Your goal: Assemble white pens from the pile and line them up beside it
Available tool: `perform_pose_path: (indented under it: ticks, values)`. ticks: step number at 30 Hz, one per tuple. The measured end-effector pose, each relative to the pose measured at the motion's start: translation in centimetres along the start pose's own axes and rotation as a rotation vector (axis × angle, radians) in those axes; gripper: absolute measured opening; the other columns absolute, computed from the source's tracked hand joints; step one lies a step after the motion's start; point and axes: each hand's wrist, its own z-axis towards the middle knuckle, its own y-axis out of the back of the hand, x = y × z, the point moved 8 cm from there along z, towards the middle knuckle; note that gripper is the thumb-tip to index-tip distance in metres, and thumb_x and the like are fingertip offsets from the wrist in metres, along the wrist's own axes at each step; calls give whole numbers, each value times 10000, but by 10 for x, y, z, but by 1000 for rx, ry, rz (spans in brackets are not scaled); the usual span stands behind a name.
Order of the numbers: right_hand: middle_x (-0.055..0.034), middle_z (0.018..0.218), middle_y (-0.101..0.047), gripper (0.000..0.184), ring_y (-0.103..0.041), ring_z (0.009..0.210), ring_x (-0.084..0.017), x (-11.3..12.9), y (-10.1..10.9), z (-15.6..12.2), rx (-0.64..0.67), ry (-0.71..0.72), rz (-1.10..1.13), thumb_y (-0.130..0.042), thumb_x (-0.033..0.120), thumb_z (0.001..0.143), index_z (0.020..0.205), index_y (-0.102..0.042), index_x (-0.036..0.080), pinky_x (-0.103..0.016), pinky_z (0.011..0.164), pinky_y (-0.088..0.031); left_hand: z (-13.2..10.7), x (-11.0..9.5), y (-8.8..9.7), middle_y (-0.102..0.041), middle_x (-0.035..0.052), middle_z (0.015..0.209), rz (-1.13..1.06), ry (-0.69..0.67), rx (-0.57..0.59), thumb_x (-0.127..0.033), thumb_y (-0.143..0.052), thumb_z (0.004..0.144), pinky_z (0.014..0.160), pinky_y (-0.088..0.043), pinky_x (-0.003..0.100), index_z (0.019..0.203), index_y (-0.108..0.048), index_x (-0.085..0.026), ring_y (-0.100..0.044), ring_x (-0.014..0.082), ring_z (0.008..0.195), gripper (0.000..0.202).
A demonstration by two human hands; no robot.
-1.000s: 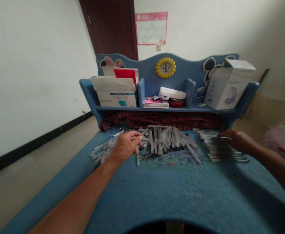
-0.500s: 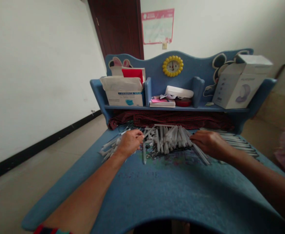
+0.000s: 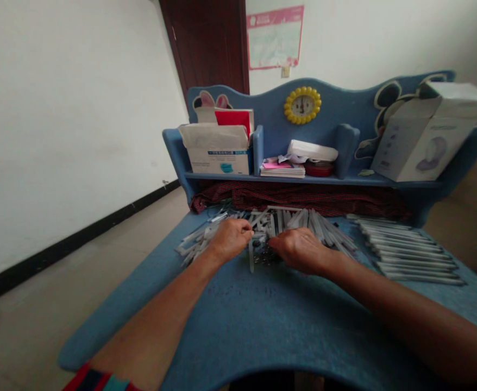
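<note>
My left hand (image 3: 231, 239) is closed round a slim grey pen barrel (image 3: 251, 262) that points down toward me on the blue desk (image 3: 263, 326). My right hand (image 3: 297, 250) lies palm down just to its right, fingers curled over a dark patch of small parts (image 3: 263, 254); what it holds, if anything, is hidden. Both hands rest at the near edge of a loose heap of grey pen barrels (image 3: 295, 220). A neat row of several assembled pens (image 3: 405, 247) lies to the right, apart from both hands.
The desk's blue shelf (image 3: 303, 179) carries a box of masks (image 3: 218, 152), booklets (image 3: 282, 168), a white carton (image 3: 430, 136) and a yellow clock (image 3: 302, 105). A red checked cloth (image 3: 303, 194) lies under the shelf. More barrels (image 3: 198, 244) spread left. Floor drops away at the left.
My right hand left the row of pens at the right and moved left to the heap's middle, next to my left hand. My left hand stayed, still holding the barrel.
</note>
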Motion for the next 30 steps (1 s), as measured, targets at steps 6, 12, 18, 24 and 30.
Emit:
perform_pose_path:
  ticks: [6, 12, 18, 24, 30]
  values:
    - [-89, 731, -696, 255, -627, 637, -173, -10, -8, 4, 71, -116, -5, -385, 191, 889, 928, -636, 173, -235, 543, -313, -6, -13, -22, -624, 15, 568, 416, -202, 119, -159, -577, 695, 545, -344, 247, 663, -698, -179, -541, 156, 540, 126]
    - [-158, 811, -703, 350, -671, 793, -253, -14, -8, 6, 94, -264, -17, -427, 412, 888, 913, -668, 160, -301, 661, -446, -6, -14, -23, -630, 27, 582, 446, -214, 91, -166, -554, 733, 555, -341, 249, 679, -701, -169, -561, 166, 571, 157]
    - [-208, 886, -699, 343, -669, 861, -299, -11, -11, 11, 149, -363, 22, -452, 364, 859, 901, -698, 129, -362, 697, -485, -5, -13, -21, -618, 18, 567, 421, -202, 60, -181, -568, 726, 545, -332, 245, 659, -699, -174, -549, 159, 567, 147]
    - [-216, 874, -703, 319, -673, 856, -296, -26, -12, 9, 179, -516, 83, -480, 274, 779, 888, -719, 94, -324, 662, -481, -6, -13, -21, -622, 15, 576, 372, -181, 69, -191, -560, 728, 540, -346, 240, 662, -688, -163, -559, 153, 572, 146]
    - [-123, 805, -713, 320, -657, 763, -213, -45, -1, -1, 30, -609, 211, -439, 328, 798, 790, -713, 161, -245, 560, -383, -8, 1, -23, -580, -19, 529, -56, 88, 93, -246, -555, 748, 400, -295, 208, 711, -631, -148, -450, 82, 372, 130]
